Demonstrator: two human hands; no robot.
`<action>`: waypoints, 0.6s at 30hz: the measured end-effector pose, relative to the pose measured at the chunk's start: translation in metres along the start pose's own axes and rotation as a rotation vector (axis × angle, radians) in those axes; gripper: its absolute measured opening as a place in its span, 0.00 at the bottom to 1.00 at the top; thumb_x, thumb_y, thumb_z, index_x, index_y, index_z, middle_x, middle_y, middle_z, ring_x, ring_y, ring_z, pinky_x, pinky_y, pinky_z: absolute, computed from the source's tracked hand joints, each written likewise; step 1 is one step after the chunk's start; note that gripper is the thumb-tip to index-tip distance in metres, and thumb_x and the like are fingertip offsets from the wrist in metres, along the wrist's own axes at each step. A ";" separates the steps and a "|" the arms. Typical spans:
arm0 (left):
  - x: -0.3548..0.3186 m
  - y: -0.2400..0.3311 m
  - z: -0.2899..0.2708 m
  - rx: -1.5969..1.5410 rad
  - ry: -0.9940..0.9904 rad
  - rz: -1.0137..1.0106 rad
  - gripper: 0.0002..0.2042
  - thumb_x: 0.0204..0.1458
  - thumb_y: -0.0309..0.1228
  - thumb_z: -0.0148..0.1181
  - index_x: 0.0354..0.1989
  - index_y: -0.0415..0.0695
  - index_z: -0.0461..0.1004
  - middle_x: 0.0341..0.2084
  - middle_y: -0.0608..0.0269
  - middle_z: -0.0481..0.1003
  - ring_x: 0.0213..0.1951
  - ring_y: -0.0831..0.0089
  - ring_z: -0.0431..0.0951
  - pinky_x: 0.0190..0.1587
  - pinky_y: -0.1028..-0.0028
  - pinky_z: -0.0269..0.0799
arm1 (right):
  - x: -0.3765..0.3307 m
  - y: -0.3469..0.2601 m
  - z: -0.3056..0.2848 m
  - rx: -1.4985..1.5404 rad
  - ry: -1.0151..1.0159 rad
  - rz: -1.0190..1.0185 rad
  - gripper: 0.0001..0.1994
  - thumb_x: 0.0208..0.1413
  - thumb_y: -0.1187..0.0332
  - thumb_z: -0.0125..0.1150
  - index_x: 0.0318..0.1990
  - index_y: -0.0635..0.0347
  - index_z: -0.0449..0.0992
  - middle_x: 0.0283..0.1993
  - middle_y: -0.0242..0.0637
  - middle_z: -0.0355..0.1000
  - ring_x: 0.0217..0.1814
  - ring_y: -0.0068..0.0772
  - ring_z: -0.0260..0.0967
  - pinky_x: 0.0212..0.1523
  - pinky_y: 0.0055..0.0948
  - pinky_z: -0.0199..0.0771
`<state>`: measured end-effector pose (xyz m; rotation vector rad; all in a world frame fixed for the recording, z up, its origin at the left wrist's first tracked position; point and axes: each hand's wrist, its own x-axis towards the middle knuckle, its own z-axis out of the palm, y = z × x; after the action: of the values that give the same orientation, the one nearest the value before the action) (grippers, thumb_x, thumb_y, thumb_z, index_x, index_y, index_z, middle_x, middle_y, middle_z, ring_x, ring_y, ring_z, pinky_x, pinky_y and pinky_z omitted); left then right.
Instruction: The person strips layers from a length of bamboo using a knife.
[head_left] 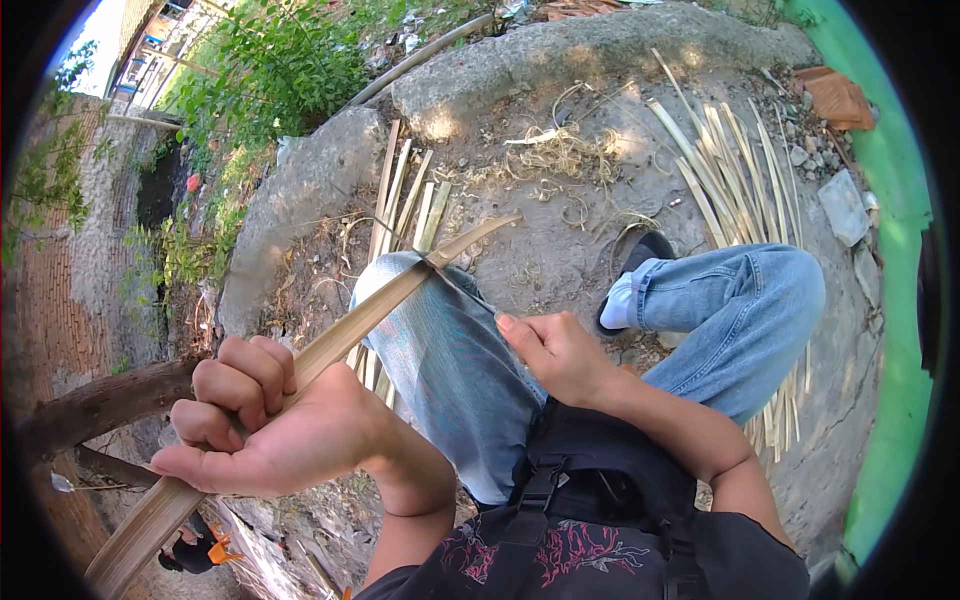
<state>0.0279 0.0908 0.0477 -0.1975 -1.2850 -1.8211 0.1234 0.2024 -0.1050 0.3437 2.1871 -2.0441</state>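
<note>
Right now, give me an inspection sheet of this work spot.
Surface: bare dirt ground edged by a rough concrete kerb.
Job's things: long bamboo strip lying across the left knee; thin knife blade set against it near the knee.
Clutter: pale shavings; split bamboo slats on the right; more slats beyond the knee.
Hands: left hand fisted around the strip; right hand closed on the knife's handle, which is hidden.
Cables: nothing seen.
Surroundings: green bushes, brick wall, green painted wall on the right, a log at lower left.
</note>
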 end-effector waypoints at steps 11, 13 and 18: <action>-0.003 0.002 -0.001 0.013 -0.008 0.015 0.24 0.62 0.49 0.33 0.15 0.53 0.40 0.10 0.74 0.41 0.15 0.81 0.38 0.19 0.77 0.32 | 0.002 0.008 -0.005 -0.005 0.026 -0.017 0.25 0.62 0.56 0.46 0.19 0.70 0.66 0.11 0.38 0.53 0.17 0.21 0.49 0.18 0.33 0.53; -0.002 0.001 0.001 0.053 0.017 0.024 0.24 0.62 0.49 0.33 0.15 0.53 0.40 0.10 0.73 0.41 0.14 0.81 0.38 0.19 0.77 0.32 | 0.003 0.009 0.002 -0.018 0.037 -0.017 0.27 0.61 0.54 0.47 0.17 0.70 0.67 0.11 0.44 0.56 0.15 0.26 0.51 0.18 0.35 0.55; -0.004 0.003 0.000 0.015 -0.015 0.002 0.24 0.62 0.49 0.33 0.15 0.53 0.41 0.10 0.73 0.41 0.15 0.81 0.39 0.19 0.77 0.32 | 0.003 0.016 -0.005 -0.063 0.072 -0.073 0.30 0.60 0.51 0.49 0.15 0.70 0.68 0.11 0.51 0.60 0.12 0.36 0.56 0.18 0.38 0.58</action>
<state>0.0323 0.0928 0.0471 -0.2044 -1.3082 -1.8105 0.1244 0.2082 -0.1206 0.3412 2.3333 -2.0244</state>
